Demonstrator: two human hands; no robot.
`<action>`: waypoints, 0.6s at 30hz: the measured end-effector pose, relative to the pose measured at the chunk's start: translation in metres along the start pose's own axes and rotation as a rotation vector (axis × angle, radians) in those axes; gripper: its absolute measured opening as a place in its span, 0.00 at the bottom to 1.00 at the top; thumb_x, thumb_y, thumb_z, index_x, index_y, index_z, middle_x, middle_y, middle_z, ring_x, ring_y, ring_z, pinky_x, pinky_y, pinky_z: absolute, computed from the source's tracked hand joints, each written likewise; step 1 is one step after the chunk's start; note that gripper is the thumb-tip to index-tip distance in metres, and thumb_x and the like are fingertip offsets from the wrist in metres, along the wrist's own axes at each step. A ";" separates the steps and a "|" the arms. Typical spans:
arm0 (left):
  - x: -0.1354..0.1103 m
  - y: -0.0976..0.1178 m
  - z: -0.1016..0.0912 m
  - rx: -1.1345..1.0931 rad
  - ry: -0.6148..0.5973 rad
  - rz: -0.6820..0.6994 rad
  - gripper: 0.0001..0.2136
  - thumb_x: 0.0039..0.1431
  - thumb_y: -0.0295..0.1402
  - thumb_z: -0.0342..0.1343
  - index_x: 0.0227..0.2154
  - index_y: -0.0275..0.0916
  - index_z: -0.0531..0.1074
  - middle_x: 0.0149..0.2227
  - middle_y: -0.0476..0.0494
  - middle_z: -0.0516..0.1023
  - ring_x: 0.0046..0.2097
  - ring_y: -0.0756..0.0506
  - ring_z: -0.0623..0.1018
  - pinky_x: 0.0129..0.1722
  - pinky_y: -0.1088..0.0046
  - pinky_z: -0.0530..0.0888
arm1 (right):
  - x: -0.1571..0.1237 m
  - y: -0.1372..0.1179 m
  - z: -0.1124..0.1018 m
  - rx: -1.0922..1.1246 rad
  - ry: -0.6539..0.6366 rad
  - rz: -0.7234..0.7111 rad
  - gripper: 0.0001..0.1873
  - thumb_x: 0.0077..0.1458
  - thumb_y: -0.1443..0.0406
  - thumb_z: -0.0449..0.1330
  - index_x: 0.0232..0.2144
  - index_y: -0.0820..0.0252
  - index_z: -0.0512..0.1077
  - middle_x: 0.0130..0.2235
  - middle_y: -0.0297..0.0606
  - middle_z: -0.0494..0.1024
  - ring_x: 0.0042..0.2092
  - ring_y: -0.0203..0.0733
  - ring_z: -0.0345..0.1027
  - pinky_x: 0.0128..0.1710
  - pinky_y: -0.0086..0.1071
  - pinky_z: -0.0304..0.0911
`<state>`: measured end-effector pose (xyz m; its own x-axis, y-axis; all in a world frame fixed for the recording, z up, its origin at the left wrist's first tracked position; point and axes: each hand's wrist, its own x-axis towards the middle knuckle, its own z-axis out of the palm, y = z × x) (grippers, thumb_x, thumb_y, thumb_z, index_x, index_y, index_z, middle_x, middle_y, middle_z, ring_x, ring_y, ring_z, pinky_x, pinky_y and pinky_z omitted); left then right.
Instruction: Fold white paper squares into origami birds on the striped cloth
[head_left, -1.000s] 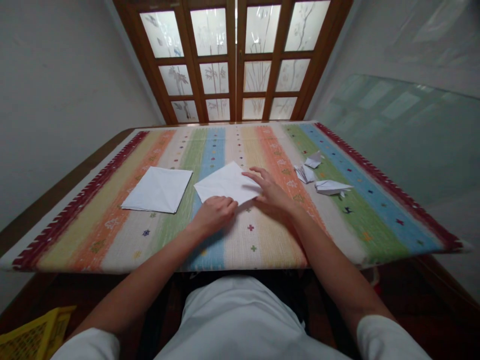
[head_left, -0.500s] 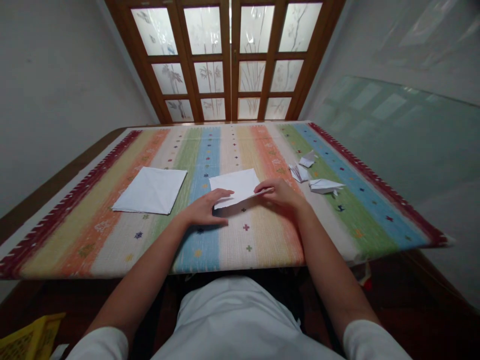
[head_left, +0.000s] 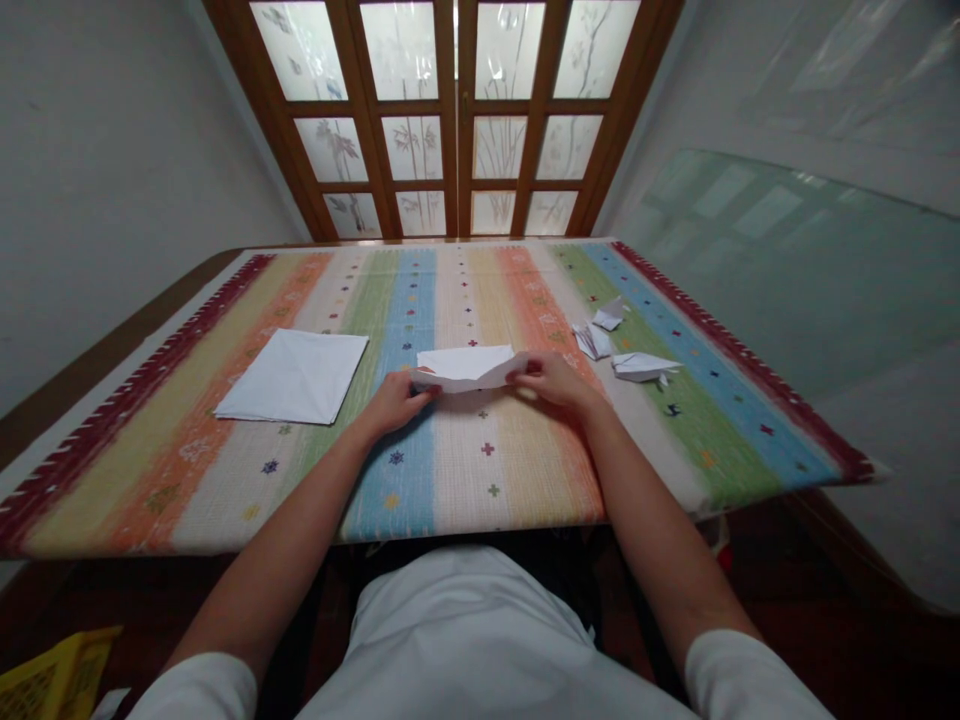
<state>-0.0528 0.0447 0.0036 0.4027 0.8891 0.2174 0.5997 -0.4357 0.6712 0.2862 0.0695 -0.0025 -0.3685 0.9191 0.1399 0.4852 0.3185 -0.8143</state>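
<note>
A white sheet of paper (head_left: 469,362) is held between my two hands over the middle of the table, its near edge lifted and curling up. My left hand (head_left: 399,402) pinches the left corner of that edge, thumb below and fingers partly behind the paper. At the right corner, my right hand (head_left: 551,378) grips the paper between thumb and fingers. To the left lies a flat stack of white square paper (head_left: 296,378). Several folded paper figures lie right of my right hand, the nearest a pointed white origami piece (head_left: 643,367).
A striped, patterned cloth (head_left: 247,510) covers the table. Two smaller folded pieces, one a white paper figure (head_left: 592,340), sit at the right. Behind the table stand wooden doors with glass panes (head_left: 457,150). A yellow plastic basket (head_left: 60,675) is on the floor at lower left.
My left hand has closed on the paper's near left corner, where its fingers were spread before. The near edge is now raised and bent upward between both hands.
</note>
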 end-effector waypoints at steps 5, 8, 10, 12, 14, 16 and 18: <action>0.002 0.001 0.003 -0.055 0.124 -0.128 0.12 0.64 0.43 0.61 0.36 0.38 0.79 0.36 0.39 0.86 0.37 0.40 0.82 0.41 0.64 0.78 | 0.001 -0.002 -0.002 0.004 0.106 -0.016 0.12 0.57 0.59 0.69 0.42 0.59 0.81 0.41 0.44 0.85 0.40 0.48 0.79 0.41 0.39 0.74; 0.004 0.001 0.004 -0.118 0.169 -0.155 0.13 0.63 0.40 0.63 0.44 0.37 0.77 0.37 0.41 0.86 0.38 0.41 0.83 0.42 0.65 0.77 | 0.000 -0.005 -0.001 0.045 0.141 0.011 0.24 0.57 0.60 0.69 0.55 0.59 0.77 0.41 0.42 0.84 0.38 0.46 0.77 0.38 0.36 0.73; 0.004 0.001 0.005 -0.117 0.196 -0.196 0.15 0.62 0.39 0.64 0.48 0.37 0.75 0.33 0.44 0.85 0.35 0.43 0.82 0.41 0.67 0.76 | -0.001 -0.007 0.000 0.040 0.163 0.035 0.36 0.57 0.61 0.69 0.66 0.59 0.70 0.35 0.36 0.81 0.33 0.43 0.74 0.33 0.33 0.69; 0.005 0.001 0.006 -0.136 0.219 -0.234 0.19 0.61 0.38 0.65 0.52 0.37 0.73 0.31 0.47 0.83 0.34 0.44 0.81 0.40 0.68 0.75 | -0.002 -0.009 0.000 0.015 0.188 0.059 0.46 0.56 0.62 0.68 0.74 0.59 0.60 0.28 0.29 0.75 0.28 0.40 0.68 0.28 0.32 0.64; 0.006 0.000 0.007 -0.161 0.235 -0.257 0.23 0.61 0.37 0.65 0.57 0.38 0.70 0.30 0.50 0.82 0.33 0.45 0.80 0.40 0.69 0.74 | -0.002 -0.010 0.000 -0.007 0.202 0.066 0.51 0.57 0.63 0.68 0.77 0.58 0.54 0.26 0.26 0.71 0.26 0.39 0.64 0.27 0.31 0.62; 0.006 -0.002 0.009 -0.138 0.252 -0.262 0.28 0.61 0.36 0.65 0.63 0.38 0.67 0.30 0.52 0.80 0.32 0.46 0.79 0.40 0.70 0.74 | -0.002 -0.008 0.001 -0.021 0.206 0.047 0.50 0.57 0.64 0.68 0.77 0.55 0.54 0.27 0.27 0.73 0.27 0.39 0.64 0.28 0.31 0.64; 0.005 -0.003 0.010 -0.079 0.272 -0.261 0.33 0.61 0.34 0.65 0.68 0.39 0.62 0.34 0.52 0.79 0.32 0.48 0.77 0.41 0.69 0.75 | -0.002 -0.004 0.003 -0.031 0.196 0.024 0.48 0.55 0.65 0.68 0.76 0.53 0.59 0.33 0.32 0.77 0.29 0.40 0.68 0.32 0.33 0.68</action>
<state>-0.0457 0.0490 -0.0043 0.0388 0.9780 0.2050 0.5984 -0.1870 0.7791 0.2826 0.0662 -0.0010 -0.1970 0.9531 0.2299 0.5173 0.3003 -0.8014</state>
